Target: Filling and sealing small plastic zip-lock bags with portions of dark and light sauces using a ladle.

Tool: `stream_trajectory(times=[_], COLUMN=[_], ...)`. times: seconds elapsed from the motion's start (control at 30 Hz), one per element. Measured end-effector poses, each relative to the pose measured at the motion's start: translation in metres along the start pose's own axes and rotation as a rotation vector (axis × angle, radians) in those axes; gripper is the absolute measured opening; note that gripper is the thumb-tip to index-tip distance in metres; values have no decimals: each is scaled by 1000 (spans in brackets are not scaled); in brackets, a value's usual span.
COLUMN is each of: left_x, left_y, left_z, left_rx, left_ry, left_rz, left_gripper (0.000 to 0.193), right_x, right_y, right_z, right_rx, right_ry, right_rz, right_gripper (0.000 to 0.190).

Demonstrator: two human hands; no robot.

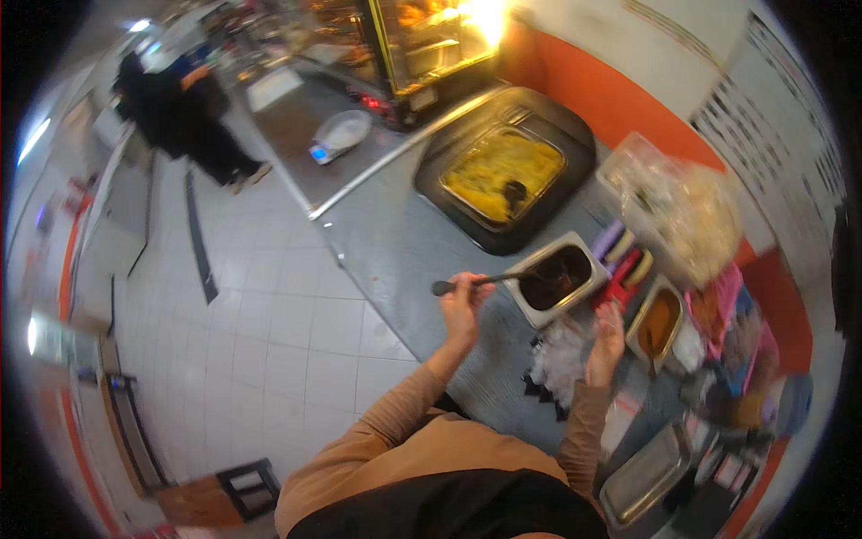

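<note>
My left hand [465,303] grips the dark handle of a utensil [488,279]. The utensil's far end reaches into a rectangular metal pan [582,286] of dark brown sauce [549,286], where the sauce hides its tip. Over the counter, right of that pan, my right hand [606,343] has its fingers loosely extended, with nothing plainly held. Just beyond its fingertips lie a red object [618,286] and a purple one [607,242], both blurred. Crumpled clear plastic bags [559,357] lie between my forearms. A smaller metal pan [656,323] of orange-brown sauce stands right of my right hand.
Behind the sauce pan, a black tray [431,182] bears a metal pan of yellow food [505,172]. A plastic bin [616,165] with bags stands at the wall. Further back are a scale [340,138] and a lit display cabinet [431,47]. A person [182,108] stands at far left.
</note>
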State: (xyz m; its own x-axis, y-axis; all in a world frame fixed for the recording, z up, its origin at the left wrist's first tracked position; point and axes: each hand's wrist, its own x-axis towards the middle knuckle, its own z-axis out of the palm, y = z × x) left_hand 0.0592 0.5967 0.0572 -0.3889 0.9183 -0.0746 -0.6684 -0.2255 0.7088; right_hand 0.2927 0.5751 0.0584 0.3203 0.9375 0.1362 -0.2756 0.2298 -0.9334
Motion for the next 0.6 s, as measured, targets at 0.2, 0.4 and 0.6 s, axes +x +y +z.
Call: stream_trajectory(times=[0.2,0.4,0.6], left_x=[0,0,4], left_y=[1,-4,22], left_z=[17,22,31], left_rx=[-7,-31,-16], left_ry=[0,-16,37], left_rz=[-15,-33,16], left_gripper=[16,16,17], right_x=[-14,5,34], right_y=[-17,-23,-13], right_z=[-6,4,35], right_rx=[-167,-302,-269], right_ry=[12,-33,-93], right_rz=[-34,-155,-181], right_gripper=[60,57,53])
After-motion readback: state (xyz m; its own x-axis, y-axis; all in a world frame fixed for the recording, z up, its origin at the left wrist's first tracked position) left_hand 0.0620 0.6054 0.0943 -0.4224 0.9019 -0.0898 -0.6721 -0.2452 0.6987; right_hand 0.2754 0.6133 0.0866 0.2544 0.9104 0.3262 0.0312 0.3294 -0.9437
